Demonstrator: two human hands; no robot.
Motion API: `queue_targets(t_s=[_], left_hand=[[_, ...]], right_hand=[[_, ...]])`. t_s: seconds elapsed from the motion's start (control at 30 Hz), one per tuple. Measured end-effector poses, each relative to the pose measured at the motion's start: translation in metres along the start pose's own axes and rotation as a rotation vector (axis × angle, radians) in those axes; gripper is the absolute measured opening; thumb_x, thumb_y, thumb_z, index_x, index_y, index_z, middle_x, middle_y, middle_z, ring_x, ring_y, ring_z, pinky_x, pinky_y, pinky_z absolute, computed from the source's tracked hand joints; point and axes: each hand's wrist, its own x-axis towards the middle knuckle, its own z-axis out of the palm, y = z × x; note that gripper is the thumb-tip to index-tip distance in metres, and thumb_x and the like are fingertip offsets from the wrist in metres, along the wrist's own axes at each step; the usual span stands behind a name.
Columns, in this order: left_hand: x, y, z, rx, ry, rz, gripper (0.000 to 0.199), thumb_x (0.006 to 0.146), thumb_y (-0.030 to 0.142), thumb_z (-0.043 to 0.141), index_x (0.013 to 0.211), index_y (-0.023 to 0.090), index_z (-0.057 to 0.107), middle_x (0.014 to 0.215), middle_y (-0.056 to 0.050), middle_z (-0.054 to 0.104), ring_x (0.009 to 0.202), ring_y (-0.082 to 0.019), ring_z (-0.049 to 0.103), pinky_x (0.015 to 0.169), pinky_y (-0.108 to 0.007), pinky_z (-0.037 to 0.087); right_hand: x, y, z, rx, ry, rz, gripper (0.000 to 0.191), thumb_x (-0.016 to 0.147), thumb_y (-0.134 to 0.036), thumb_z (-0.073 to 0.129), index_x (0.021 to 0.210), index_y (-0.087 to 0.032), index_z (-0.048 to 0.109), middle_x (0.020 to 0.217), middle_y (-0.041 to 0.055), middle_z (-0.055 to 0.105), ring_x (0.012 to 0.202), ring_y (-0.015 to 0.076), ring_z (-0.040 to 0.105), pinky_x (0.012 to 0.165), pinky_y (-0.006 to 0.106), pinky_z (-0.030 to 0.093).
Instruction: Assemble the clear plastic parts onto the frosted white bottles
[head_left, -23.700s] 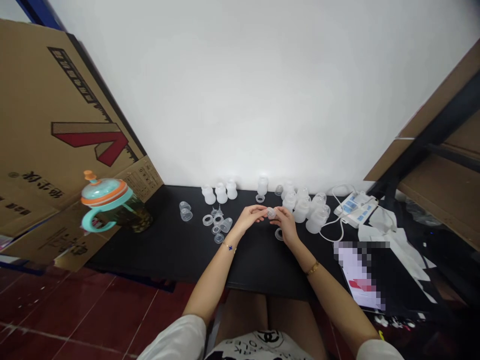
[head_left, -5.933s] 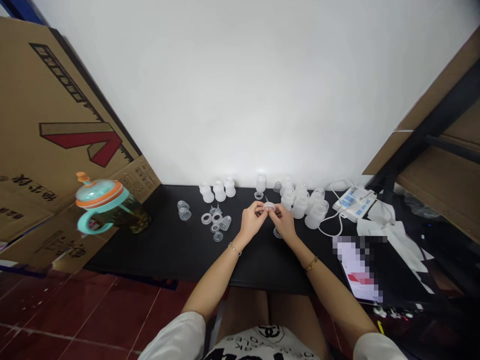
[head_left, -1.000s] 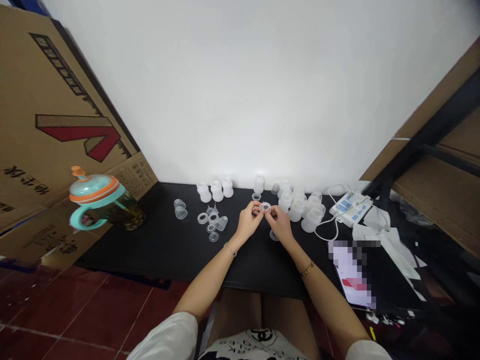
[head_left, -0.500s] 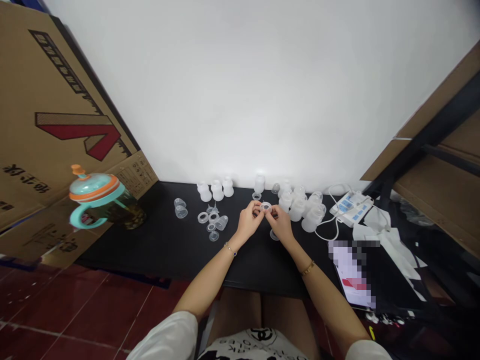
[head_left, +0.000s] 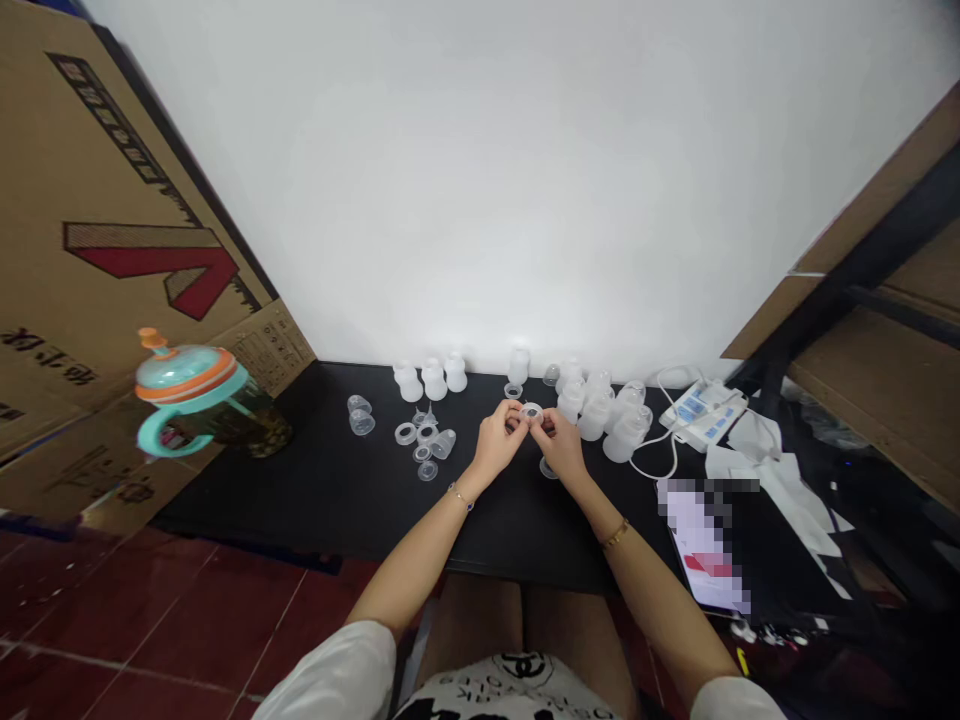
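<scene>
My left hand (head_left: 496,441) and my right hand (head_left: 559,445) meet above the black table, their fingertips pinching a small transparent silicone ring (head_left: 532,411) from both sides. Just below my right hand, another transparent ring (head_left: 548,469) lies on the tabletop. A smaller ring (head_left: 513,391) sits beyond my fingers. Left of my left hand lies a cluster of transparent rings and small cups (head_left: 424,442). Frosted plastic bottles (head_left: 598,410) stand in a group beyond my right hand.
The black table (head_left: 337,505) meets a white wall at its far edge. More frosted bottles (head_left: 424,378) stand far left. A teal-and-orange lidded mug (head_left: 187,375) sits before a cardboard box (head_left: 127,220). A white corded device (head_left: 703,414) and a pixelated tablet (head_left: 701,545) lie right.
Both hands remain together around the ring, with no clear change in grip. The whole scene has shifted slightly in view since the earlier frames.
</scene>
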Motion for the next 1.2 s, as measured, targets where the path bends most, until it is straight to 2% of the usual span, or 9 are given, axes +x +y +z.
queue_targets(t_s=[0.3, 1.2], left_hand=[[0.0003, 0.0001, 0.0010, 0.024, 0.010, -0.004, 0.017, 0.086, 0.025, 0.064, 0.102, 0.021, 0.060, 0.087, -0.001, 0.075, 0.068, -0.014, 0.066, 0.063, -0.024, 0.048], [-0.0002, -0.0002, -0.0001, 0.079, 0.009, 0.019, 0.014, 0.087, 0.025, 0.063, 0.100, 0.022, 0.060, 0.084, 0.000, 0.075, 0.067, -0.014, 0.067, 0.063, -0.024, 0.048]], right_hand=[[0.0009, 0.0022, 0.0013, 0.024, 0.010, 0.013, 0.023, 0.086, -0.046, 0.057, 0.084, -0.023, 0.061, 0.079, 0.0040, 0.071, 0.070, 0.0218, 0.065, 0.063, 0.032, 0.048], [0.0020, 0.0032, -0.0003, -0.018, -0.002, 0.001, 0.025, 0.087, -0.047, 0.057, 0.079, -0.023, 0.059, 0.073, 0.0026, 0.069, 0.066, 0.0204, 0.063, 0.062, 0.031, 0.046]])
